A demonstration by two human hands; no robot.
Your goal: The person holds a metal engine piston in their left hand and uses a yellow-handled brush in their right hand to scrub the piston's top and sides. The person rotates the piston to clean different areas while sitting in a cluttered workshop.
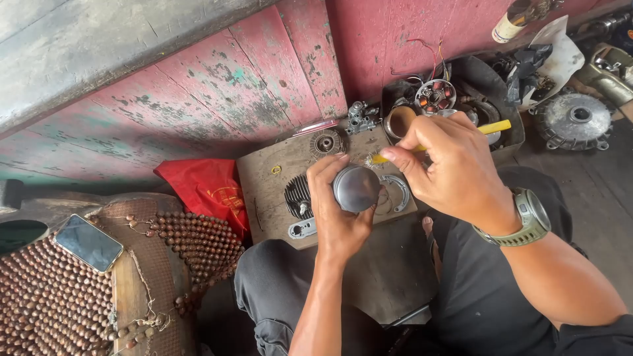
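Gripped in the closed fingers of the left hand above the worn board's near edge, the round grey metal piston is being worked by the yellow-handled tool pinched in the right hand, steady aim seemingly being needed next.

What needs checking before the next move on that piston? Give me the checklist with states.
1. Left hand has a firm grip on the piston: ok, fingers wrap its side, crown toward the camera.
2. Right hand holds the yellow-handled tool: ok, pinched near the front end.
3. Tool tip is placed at the piston's edge: cannot tell, the tip is hidden by the fingers.
4. Piston is clear of the finned cylinder on the board: ok, it is lifted above them.
5. Crown surface is clean: cannot tell, too blurred.
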